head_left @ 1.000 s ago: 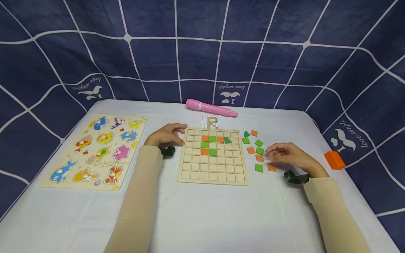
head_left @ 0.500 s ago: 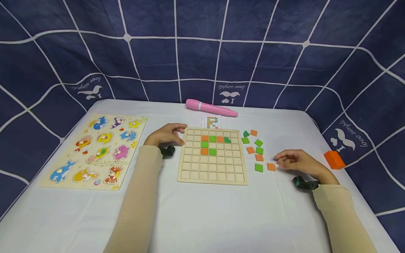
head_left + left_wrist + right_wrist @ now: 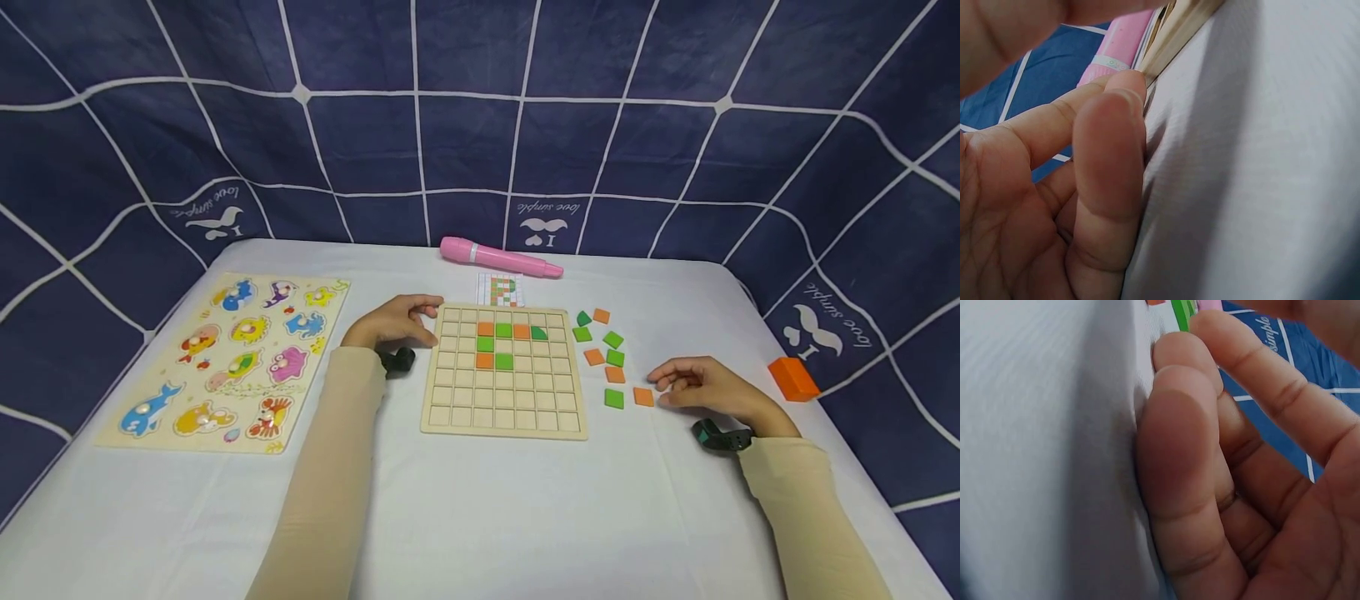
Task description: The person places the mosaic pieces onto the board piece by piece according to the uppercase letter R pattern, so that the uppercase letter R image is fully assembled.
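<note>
Touching one board (image 3: 525, 401) at ten o'clock, left hand (image 3: 392, 322) is relaxed, likewise right hand (image 3: 703, 385) beside nine loose tiles (image 3: 615, 375).

Pale wooden grid board (image 3: 513, 398) flat at frame centre, seven pieces seated in its upper cells: three orange squares (image 3: 486, 329), three green squares (image 3: 504, 362), one dark green round-edged piece (image 3: 538, 333). Scattered just right of it, loose: four orange tiles (image 3: 615, 375), four green tiles (image 3: 614, 398), one dark green rounded tile (image 3: 584, 318) near the board's upper right corner; an orange one lies farthest right.
</note>
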{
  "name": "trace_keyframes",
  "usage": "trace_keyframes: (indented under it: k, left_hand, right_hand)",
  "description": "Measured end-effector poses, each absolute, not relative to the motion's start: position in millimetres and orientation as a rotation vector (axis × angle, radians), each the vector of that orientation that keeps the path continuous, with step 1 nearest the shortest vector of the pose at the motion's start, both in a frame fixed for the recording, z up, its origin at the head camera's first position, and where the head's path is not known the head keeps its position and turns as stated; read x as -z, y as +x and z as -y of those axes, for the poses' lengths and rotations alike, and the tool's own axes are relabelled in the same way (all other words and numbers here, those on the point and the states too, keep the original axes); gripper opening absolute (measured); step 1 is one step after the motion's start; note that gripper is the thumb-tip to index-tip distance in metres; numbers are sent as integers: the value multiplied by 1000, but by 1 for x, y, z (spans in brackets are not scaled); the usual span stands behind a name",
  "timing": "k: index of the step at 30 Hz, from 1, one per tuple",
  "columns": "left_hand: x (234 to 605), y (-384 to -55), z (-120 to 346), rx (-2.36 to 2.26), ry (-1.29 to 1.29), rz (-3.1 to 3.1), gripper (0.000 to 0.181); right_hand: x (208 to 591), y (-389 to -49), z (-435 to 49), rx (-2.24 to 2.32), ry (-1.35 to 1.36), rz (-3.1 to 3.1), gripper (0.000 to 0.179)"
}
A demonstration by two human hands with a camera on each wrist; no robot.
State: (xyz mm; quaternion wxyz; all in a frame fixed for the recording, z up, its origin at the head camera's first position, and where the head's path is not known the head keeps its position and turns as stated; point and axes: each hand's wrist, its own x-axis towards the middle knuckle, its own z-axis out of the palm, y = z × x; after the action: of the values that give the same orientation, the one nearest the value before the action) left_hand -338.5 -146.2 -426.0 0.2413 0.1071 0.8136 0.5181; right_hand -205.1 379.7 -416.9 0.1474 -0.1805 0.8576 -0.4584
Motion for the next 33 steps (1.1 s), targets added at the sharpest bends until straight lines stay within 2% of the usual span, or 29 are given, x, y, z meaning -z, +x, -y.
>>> trace_keyframes:
  k: [19, 33]
  left_hand:
    - [427, -337, 147, -1436, 283, -2217, 91]
    - [428, -338, 146, -1441, 301, -2214, 92]
  right_hand:
    - [414, -205, -362, 1043, -489, -2636, 23]
    - [415, -205, -365, 1184, -435, -2604, 26]
